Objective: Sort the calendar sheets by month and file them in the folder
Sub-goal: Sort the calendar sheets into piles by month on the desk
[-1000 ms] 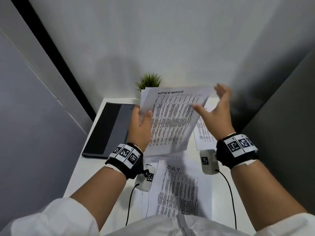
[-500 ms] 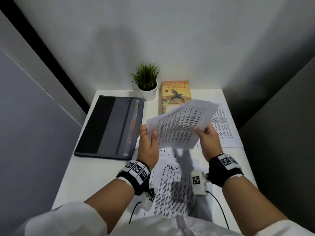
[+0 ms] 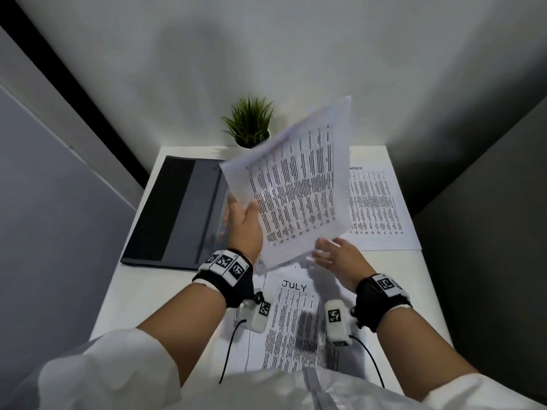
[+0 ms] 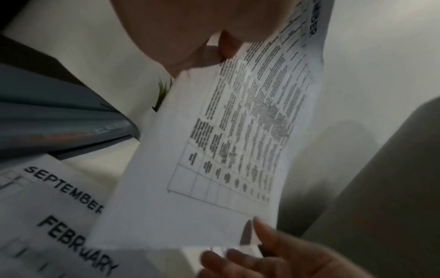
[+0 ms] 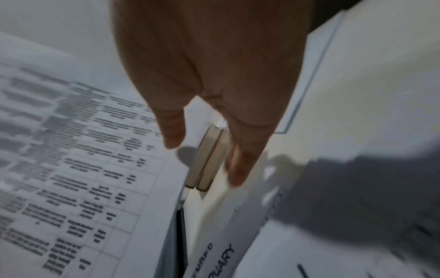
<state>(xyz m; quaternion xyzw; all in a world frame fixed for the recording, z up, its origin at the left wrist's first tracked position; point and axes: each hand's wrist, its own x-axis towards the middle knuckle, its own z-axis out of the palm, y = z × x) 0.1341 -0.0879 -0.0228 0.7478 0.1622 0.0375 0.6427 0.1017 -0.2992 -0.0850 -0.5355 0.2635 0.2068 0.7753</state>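
Observation:
My left hand (image 3: pixel 240 213) pinches a printed calendar sheet (image 3: pixel 299 184) by its left edge and holds it raised and tilted over the desk. In the left wrist view the sheet (image 4: pixel 226 150) shows a heading ending in "MBER". My right hand (image 3: pixel 327 251) hovers with fingers spread just below the sheet's lower corner and holds nothing. A JULY sheet (image 3: pixel 296 318) lies on top of other sheets in front of me. SEPTEMBER (image 4: pixel 66 188) and FEBRUARY (image 4: pixel 76 242) sheets lie fanned beneath. The dark grey folder (image 3: pixel 174 208) lies closed at the left.
Another sheet (image 3: pixel 376 202), its heading also ending in "MBER", lies at the right of the white desk (image 3: pixel 154 291). A small potted plant (image 3: pixel 248 122) stands at the back by the wall. Grey partitions close in both sides.
My right hand has let go of the sheet and dropped below its corner. My left hand has swung the sheet up and tilted it, so it now covers the book at the back.

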